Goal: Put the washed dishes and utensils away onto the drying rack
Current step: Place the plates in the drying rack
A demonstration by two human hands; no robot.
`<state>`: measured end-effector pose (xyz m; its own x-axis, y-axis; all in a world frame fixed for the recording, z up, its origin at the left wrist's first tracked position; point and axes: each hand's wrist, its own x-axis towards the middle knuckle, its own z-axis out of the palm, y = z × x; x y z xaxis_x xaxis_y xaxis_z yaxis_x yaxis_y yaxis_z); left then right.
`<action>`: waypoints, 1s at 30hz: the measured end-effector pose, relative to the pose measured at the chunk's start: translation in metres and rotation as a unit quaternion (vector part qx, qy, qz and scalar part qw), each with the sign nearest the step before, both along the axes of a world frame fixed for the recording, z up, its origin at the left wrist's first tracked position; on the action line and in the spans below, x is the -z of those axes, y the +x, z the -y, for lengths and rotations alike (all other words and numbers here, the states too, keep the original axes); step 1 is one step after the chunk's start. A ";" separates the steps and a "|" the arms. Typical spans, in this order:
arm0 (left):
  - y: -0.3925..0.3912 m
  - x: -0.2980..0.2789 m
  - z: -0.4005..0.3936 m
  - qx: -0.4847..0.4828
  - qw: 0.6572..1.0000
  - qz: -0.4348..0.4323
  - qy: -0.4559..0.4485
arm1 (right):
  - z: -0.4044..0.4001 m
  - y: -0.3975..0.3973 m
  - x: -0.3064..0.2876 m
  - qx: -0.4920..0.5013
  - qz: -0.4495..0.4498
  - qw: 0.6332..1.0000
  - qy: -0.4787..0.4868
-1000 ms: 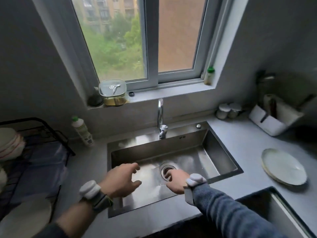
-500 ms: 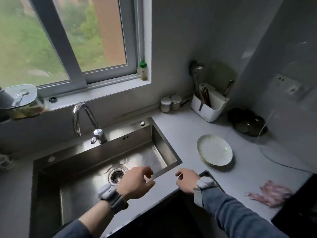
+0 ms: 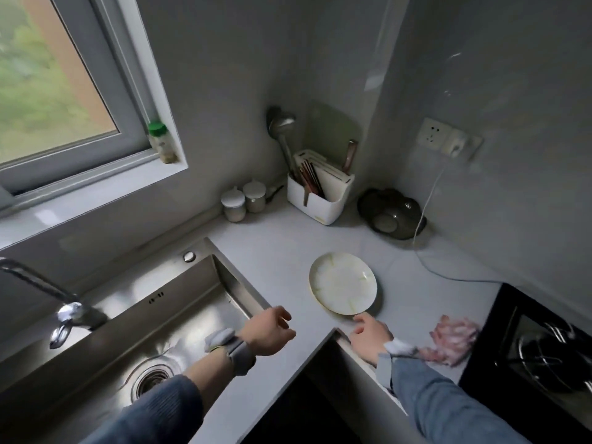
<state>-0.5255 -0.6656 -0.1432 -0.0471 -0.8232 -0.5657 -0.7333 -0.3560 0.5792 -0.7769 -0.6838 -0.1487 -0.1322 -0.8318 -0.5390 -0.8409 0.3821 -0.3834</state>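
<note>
Two bare hands reach over the grey countertop (image 3: 275,251), and neither has hold of anything. The right hand (image 3: 370,336) lies low over the counter with its fingers spread and loosely extended, the tip of the foremost finger just at the near rim of the plate (image 3: 342,283); whether it actually touches the rim cannot be told. The left hand (image 3: 267,331) hangs above the corner where the sink (image 3: 179,318) meets the counter, its fingers relaxed and slightly curled, apart from the plate and to its left. The plate is round, shallow and pale cream, with faint yellowish-green streaks running from its rim toward the middle, and it sits flat on the counter, right of the sink and just beyond the right hand's fingertips. Both wrists carry grey bands, and blue sleeves cover the forearms. Right of the right wrist lies a crumpled pink cloth (image 3: 451,339), and past it a dark stove (image 3: 538,354). Farther back, in the corner, stands a white utensil holder (image 3: 320,195) with a ladle (image 3: 282,129) and chopsticks in it, two white-lidded jars (image 3: 243,200) to its left and a dark glass lid (image 3: 390,213) to its right. A green-capped bottle (image 3: 160,141) stands on the window sill.
</note>
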 end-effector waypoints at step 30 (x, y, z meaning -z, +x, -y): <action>-0.110 0.087 0.126 -0.235 0.956 -0.020 0.176 | 0.151 -0.088 0.078 -0.070 -0.042 0.991 0.105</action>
<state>-0.6355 -0.7913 -0.2302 0.2533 -0.5177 -0.8172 -0.4236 -0.8188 0.3875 -0.8651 -0.8345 -0.2265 -0.0750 -0.7159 -0.6942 -0.9165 0.3239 -0.2350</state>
